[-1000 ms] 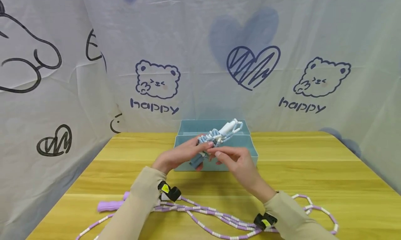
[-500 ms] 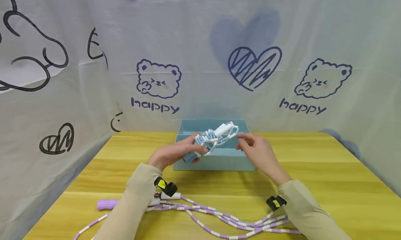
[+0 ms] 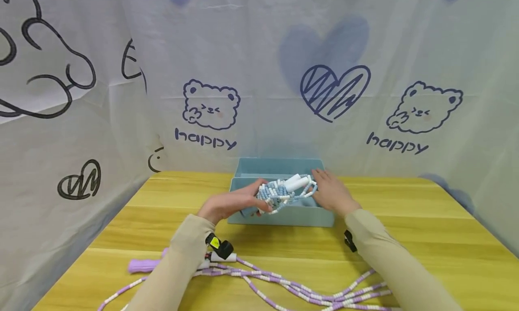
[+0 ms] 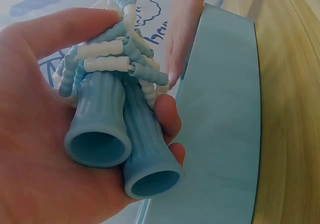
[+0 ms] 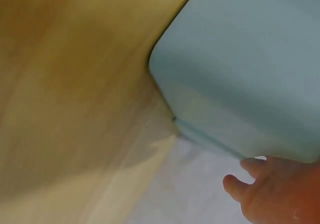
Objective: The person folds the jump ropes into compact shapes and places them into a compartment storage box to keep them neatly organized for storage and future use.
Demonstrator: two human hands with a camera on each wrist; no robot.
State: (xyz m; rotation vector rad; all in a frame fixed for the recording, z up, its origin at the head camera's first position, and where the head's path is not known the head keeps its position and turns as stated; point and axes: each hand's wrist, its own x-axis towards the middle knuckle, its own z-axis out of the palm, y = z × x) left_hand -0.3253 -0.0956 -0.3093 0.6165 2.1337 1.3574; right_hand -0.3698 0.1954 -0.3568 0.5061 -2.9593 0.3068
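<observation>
Left grip (image 3: 234, 203) held curled round the blue-and-white jump rope (image 3: 272, 194) near the frame's centre — its loose loop (image 3: 314, 185), unsecured, could have snagged on the box (image 3: 284, 217).

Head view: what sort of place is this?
Probably a small staged tabletop recording spot: printed cloth hangs behind a wood-grain table, and a black device with a yellow label is worn on the left wrist.

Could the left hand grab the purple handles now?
Probably not: the left hand grips the blue-and-white beaded rope, so it needs freeing first; the purple handles lie partly behind its sleeve.
</observation>
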